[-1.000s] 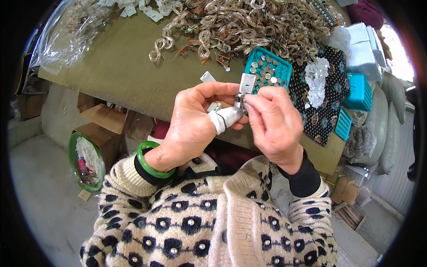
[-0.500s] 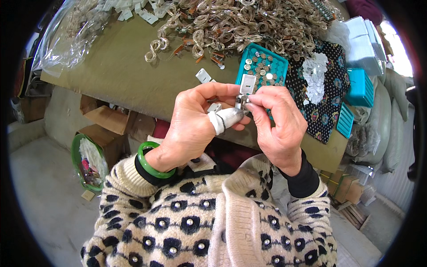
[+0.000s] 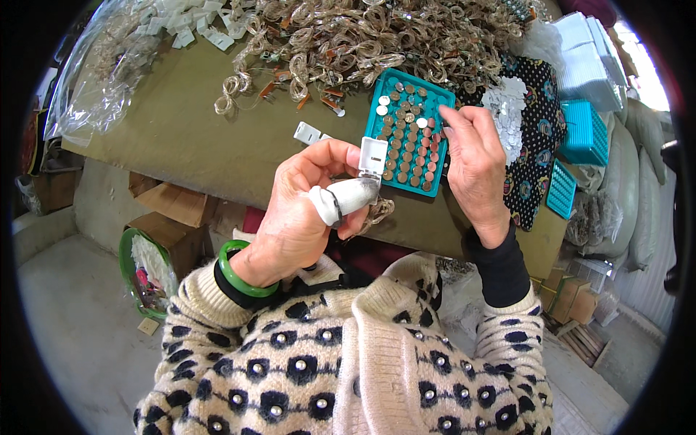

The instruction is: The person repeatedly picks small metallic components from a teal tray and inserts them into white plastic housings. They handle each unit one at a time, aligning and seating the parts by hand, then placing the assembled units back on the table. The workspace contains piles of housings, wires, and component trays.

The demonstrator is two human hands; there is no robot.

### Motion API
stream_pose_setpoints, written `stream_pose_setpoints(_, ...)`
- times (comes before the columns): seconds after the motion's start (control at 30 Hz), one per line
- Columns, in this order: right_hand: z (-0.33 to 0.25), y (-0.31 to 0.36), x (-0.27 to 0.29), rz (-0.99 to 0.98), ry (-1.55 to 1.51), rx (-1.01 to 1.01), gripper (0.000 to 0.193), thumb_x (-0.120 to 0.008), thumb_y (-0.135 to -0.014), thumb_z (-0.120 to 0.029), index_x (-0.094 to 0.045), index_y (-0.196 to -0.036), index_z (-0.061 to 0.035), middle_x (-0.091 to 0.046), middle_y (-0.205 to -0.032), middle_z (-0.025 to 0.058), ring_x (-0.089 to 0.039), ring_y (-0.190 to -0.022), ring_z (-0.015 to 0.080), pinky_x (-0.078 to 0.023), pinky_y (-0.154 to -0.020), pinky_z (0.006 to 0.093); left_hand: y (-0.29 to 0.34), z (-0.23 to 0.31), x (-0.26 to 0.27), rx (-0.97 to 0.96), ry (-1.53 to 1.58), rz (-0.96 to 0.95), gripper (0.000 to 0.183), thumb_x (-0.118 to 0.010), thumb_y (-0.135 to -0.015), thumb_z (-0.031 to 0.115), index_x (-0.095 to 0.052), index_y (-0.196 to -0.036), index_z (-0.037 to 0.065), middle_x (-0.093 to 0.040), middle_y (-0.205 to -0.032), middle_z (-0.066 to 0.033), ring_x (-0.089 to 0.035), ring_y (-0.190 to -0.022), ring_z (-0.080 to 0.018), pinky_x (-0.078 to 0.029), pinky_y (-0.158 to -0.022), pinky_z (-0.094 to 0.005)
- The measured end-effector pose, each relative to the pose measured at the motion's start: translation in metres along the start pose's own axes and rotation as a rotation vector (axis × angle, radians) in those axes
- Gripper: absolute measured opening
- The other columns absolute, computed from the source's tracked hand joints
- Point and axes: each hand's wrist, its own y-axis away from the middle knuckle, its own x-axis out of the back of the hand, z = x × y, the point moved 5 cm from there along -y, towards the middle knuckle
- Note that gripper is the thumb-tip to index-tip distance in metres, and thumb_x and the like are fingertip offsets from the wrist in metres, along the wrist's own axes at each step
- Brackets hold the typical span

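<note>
My left hand (image 3: 293, 210) is closed on a small white plastic case (image 3: 374, 155) with its lid raised. A white finger cover with a dark band wraps its thumb, and a loop of thin clear wire (image 3: 380, 212) hangs just beyond. My right hand (image 3: 477, 163) is at the right edge of a teal tray (image 3: 444, 174), thumb and index finger slightly apart; I see nothing between them. Rows of small round button cells (image 3: 407, 156), coppery and silvery, lie in the tray. Another white case (image 3: 307, 133) rests on the table beyond my left hand.
A large heap of coiled clear wires (image 3: 341, 43) covers the table's far side. White plastic parts (image 3: 203, 22) lie far left beside a clear bag (image 3: 109, 94). White flat pieces (image 3: 507, 109) sit on dark patterned cloth (image 3: 544, 109). Stacked teal trays (image 3: 586, 134) stand at right.
My right hand has left the white case and moved up and right to the tray's edge. My left hand, with the case, has shifted slightly left and down. The head view has shifted somewhat.
</note>
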Motion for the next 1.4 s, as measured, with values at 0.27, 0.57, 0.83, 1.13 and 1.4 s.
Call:
stream_pose_setpoints(0.27,0.009,-0.008,0.008,-0.055,-0.136,-0.009,0.014,-0.068,-0.079,0.007,-0.063,-0.091,0.0005,-0.060,-0.086,0.0101,-0.062,-0.075,0.0258,-0.051,-0.064,0.0345,-0.003,-0.002,-0.001,0.014,0.058,-0.076,0.030,-0.061,-0.095,0.018,-0.059,-0.121,0.004,-0.063,-0.119,-0.0264,-0.071,-0.079,-0.0236,-0.048,-0.048,-0.0223)
stream_pose_setpoints(0.57,-0.062,-0.002,0.016,0.056,-0.469,-0.033,0.010,-0.069,-0.085,0.002,-0.066,-0.094,0.0014,-0.063,-0.091,0.0131,-0.061,-0.078,0.0222,-0.050,-0.069,0.0301,-0.002,-0.001,0.003,0.027,0.267,-0.160,0.026,-0.060,-0.096,0.007,-0.060,-0.122,0.001,-0.067,-0.110,-0.0183,-0.072,-0.092,-0.0295,-0.055,-0.054,-0.0263)
stream_pose_setpoints(0.83,-0.086,-0.003,0.010,0.189,-0.310,0.078,0.016,-0.071,-0.082,0.004,-0.064,-0.096,0.0005,-0.062,-0.090,0.0136,-0.060,-0.076,0.0250,-0.050,-0.067,0.0327,0.001,-0.003,0.009,-0.009,0.292,-0.119,0.022,-0.062,-0.094,0.005,-0.061,-0.116,0.000,-0.069,-0.100,-0.0148,-0.071,-0.077,-0.0194,-0.055,-0.055,-0.0250)
stream_pose_setpoints(1.13,-0.091,-0.012,0.005,-0.040,-0.403,0.102,0.013,-0.069,-0.083,0.004,-0.062,-0.094,0.0005,-0.060,-0.087,0.0136,-0.060,-0.075,0.0265,-0.050,-0.066,0.0329,0.005,-0.001,0.015,-0.058,0.216,-0.064,0.025,-0.068,-0.091,0.010,-0.064,-0.114,0.000,-0.067,-0.093,-0.0115,-0.063,-0.066,-0.0141,-0.047,-0.048,-0.0229)
stream_pose_setpoints(1.4,-0.075,0.002,-0.019,-0.240,-1.493,-0.696,0.022,-0.067,-0.088,0.003,-0.053,-0.104,-0.0026,-0.058,-0.102,0.0056,-0.057,-0.093,0.0143,-0.048,-0.086,0.0276,0.008,0.006,0.012,-0.120,0.072,-0.106,0.022,-0.068,-0.090,0.008,-0.065,-0.110,-0.001,-0.068,-0.092,-0.0114,-0.061,-0.061,-0.0118,-0.046,-0.048,-0.0218)
